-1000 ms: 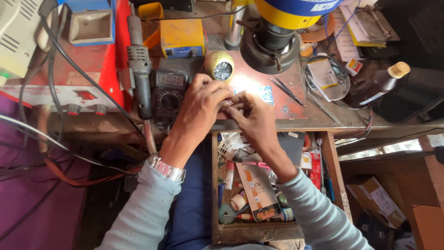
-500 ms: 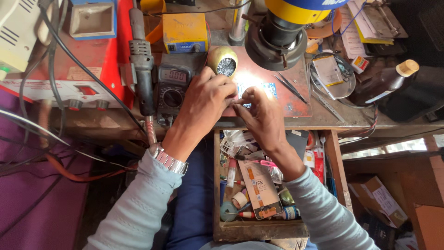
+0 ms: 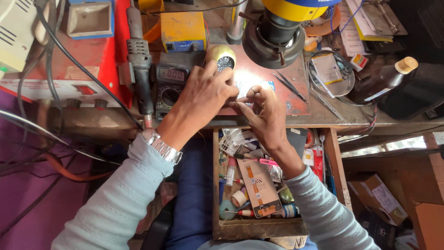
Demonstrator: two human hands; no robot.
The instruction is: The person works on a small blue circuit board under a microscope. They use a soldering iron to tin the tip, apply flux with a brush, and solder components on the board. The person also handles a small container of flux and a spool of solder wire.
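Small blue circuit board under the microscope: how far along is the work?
Done: bench is set up, with the open wooden drawer of parts pulled out. In hand: left hand and right hand pinch at the small blue circuit board on the red mat. Left: black tweezers and grey hot-air handle lie unused.

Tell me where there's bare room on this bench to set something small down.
Bare red mat between the right hand and the tweezers; bare wood right of it. Crowded: the open drawer, and around the microscope.
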